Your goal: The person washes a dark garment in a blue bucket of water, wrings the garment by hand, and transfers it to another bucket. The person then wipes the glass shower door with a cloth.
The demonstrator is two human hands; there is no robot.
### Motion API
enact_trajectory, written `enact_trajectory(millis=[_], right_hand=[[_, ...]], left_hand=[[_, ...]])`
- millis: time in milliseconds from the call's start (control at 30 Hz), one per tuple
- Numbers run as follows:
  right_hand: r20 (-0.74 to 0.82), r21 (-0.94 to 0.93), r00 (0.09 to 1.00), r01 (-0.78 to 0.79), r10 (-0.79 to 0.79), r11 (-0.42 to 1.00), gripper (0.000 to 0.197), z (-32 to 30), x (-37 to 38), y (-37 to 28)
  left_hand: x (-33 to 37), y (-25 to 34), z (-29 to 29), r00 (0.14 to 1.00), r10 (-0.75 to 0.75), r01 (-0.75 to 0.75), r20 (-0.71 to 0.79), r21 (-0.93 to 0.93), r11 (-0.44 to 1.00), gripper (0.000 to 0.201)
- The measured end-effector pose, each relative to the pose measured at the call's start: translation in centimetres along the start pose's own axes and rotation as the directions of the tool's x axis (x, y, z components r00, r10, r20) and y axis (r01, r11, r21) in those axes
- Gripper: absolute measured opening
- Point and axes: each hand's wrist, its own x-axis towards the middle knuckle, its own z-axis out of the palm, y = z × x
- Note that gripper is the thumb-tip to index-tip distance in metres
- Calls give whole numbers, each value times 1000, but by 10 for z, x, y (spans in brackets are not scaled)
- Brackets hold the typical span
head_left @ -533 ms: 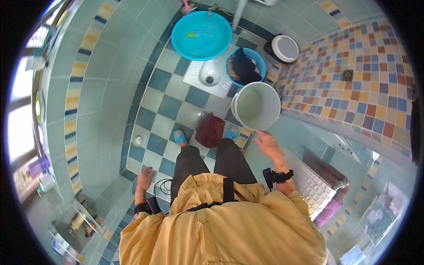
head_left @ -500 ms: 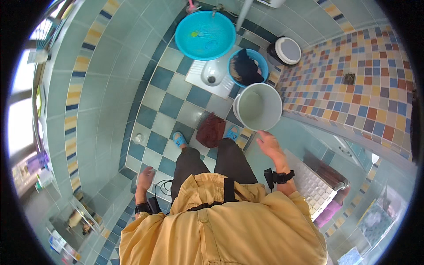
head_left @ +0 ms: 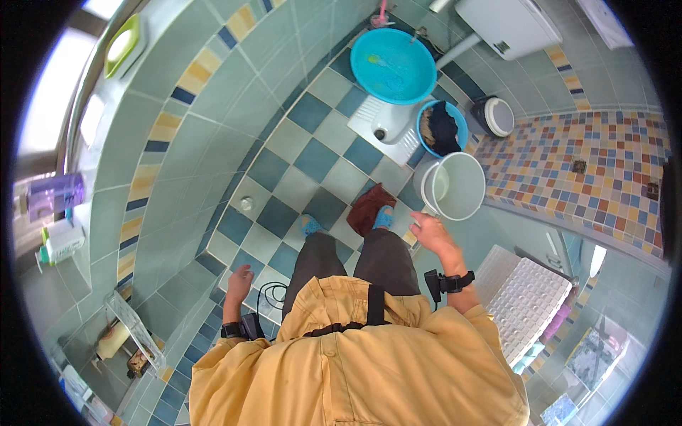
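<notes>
My right hand (head_left: 430, 233) is off to the right of my body, with its fingers partly spread and nothing in them. Just beyond its fingertips stands a white bucket (head_left: 470, 186) with some liquid inside; a small gap shows between hand and rim. Low on my left, my left hand (head_left: 239, 280) hangs with loosely parted fingers and holds nothing. Between my feet, beside the right slipper (head_left: 384, 216), a dark red cloth (head_left: 368, 211) lies crumpled on the tiles.
Ahead are a large blue basin (head_left: 376, 85) with water, a white squat toilet (head_left: 363, 119) and a smaller blue basin (head_left: 463, 130) holding dark clothes. A lidded bin (head_left: 500, 117) stands by the mosaic wall (head_left: 547, 153). A white woven hamper (head_left: 522, 305) is at my right.
The view has turned, so the bucket, basins and cloth appear farther right. A wider gap now shows between my right hand and the bucket's rim. Both hands remain empty.
</notes>
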Motion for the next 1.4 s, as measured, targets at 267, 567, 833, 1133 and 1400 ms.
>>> enact_trajectory(millis=[267, 567, 833, 1133, 1400], right_hand=[[-4, -95, 996, 89, -89, 991, 36, 23, 38, -51], [54, -188, 975, 220, -213, 957, 35, 60, 84, -79], [153, -188, 976, 184, -156, 965, 35, 54, 54, -70], [158, -217, 977, 176, -143, 960, 33, 16, 40, -32], [228, -170, 962, 194, -153, 966, 34, -30, 89, 1]], left_hand=[[-20, -64, -7, 987, -92, 70, -131, -163, 984, 33], [-42, -143, 33, 946, -288, 225, -148, -340, 913, 37], [-58, -96, 20, 944, -311, 291, -107, -174, 941, 37], [-64, -63, 60, 966, -257, 242, -24, -259, 935, 34], [-81, 5, 69, 916, -391, 349, -96, -292, 891, 33]])
